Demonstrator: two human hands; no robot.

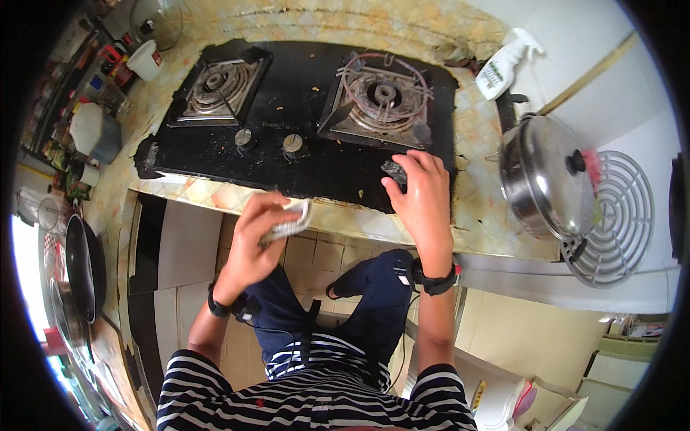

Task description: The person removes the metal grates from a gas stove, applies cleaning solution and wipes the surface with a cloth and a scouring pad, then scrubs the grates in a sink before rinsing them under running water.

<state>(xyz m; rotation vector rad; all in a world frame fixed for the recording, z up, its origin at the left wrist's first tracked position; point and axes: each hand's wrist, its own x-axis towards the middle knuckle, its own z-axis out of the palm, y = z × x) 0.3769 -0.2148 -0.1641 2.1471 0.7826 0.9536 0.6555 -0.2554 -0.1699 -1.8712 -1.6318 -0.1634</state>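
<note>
My right hand (423, 186) grips a dark grey scouring pad (395, 173) at the front right of a black two-burner gas cooktop (323, 161). In my left hand (257, 237) is a small white object (291, 222), blurred and partly covered by my fingers, held just off the counter's front edge. Two control knobs, the left knob (244, 138) and the right knob (294, 144), stand near the front. Grime coats the left burner (214, 86) and the right burner (385, 94), which has a ring-shaped pot support (426, 81) over it. Crumbs dot the black surface.
A white spray bottle (497, 78) stands at the back right. Beside it are a lidded steel pot (544, 178) and a round grey rack (628, 226). On the left sit a plastic jug (96, 132), a white tub (144, 60) and a black frying pan (83, 269).
</note>
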